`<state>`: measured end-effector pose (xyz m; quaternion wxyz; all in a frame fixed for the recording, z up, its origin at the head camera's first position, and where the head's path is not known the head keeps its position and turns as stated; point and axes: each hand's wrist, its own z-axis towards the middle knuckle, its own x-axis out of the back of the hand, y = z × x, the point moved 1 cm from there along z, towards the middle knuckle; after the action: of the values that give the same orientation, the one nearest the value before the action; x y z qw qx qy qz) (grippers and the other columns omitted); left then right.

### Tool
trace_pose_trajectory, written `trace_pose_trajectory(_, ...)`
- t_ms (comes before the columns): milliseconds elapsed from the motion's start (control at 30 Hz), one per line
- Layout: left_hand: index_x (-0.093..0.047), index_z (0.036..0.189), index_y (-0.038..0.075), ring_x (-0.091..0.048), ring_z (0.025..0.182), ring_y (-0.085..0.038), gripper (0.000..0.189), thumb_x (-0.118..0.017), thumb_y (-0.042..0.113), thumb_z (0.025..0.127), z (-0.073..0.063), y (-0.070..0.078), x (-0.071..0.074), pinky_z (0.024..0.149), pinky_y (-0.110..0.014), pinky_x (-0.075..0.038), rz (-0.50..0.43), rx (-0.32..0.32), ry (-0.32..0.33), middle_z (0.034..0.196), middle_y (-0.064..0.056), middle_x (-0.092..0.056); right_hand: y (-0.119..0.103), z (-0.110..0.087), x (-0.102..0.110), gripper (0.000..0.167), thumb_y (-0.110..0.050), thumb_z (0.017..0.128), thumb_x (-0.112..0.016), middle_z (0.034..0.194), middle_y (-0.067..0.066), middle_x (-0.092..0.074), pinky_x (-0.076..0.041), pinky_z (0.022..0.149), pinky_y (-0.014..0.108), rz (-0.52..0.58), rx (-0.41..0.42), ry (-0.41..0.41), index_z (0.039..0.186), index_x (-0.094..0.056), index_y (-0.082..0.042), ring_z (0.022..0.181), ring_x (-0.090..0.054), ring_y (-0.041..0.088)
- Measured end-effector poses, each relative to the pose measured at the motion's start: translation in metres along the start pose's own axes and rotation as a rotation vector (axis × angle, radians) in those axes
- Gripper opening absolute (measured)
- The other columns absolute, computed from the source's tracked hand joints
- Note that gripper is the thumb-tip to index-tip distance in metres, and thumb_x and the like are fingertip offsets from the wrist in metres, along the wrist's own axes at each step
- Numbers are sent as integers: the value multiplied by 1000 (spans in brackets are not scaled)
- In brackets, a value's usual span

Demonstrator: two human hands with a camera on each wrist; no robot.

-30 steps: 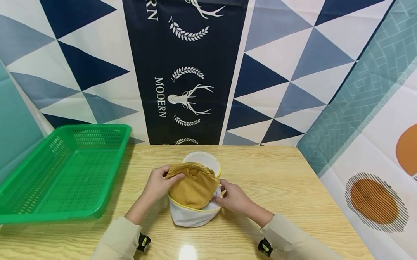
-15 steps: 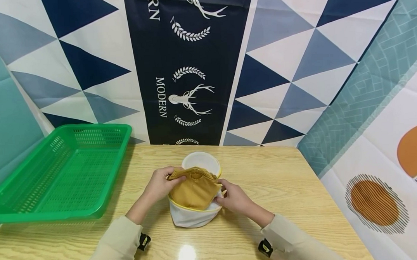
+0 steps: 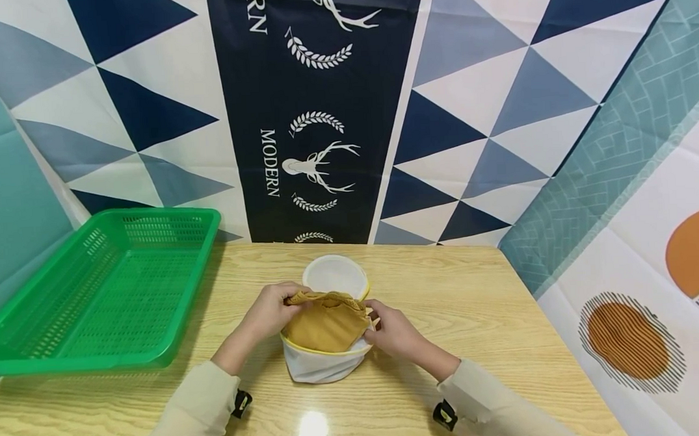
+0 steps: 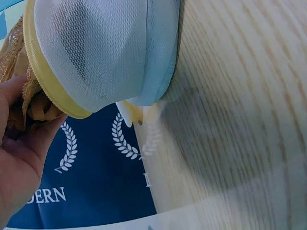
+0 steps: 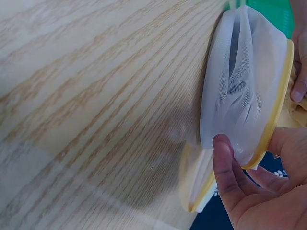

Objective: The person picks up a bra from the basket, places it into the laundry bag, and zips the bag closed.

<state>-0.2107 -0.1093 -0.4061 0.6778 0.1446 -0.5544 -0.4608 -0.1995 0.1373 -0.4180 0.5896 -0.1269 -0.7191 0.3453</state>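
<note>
While the cloth is pinched at its lacy edge between the thumb and fingers of the left hand, the rim of the mesh bag is gripped by the right hand. The cloth is held partly inside the bag's mouth, roughly midway between the table's side edges, the lid lying toward the far edge. Both look light and limp: the cloth is probably best held by its edge, the bag by its firmer rim, where lace could be snagged.

one bag, one cloth, one basket
</note>
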Motion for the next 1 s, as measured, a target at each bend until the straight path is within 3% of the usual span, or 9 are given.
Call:
trace_pose_trajectory(567,-72,101,6,-65,101,-25,21,-66,-1,82,3,3,3,90,-38,-50,180,-95,-120,103,-8,-70,-2,1,1,50,-5,84,-62,106,13,-63,-49,66,27,13,-26,13,132,-49,-7,83,-59,15)
trace_pose_trajectory(1000,-72,98,6,-65,102,-27,23,-63,-7,81,3,3,5,91,-41,-50,232,-81,-166,102,-8,-71,-4,1,0,40,-6,90,-56,104,12,-61,-49,63,27,79,-46,8,129,-52,-11,83,-58,16)
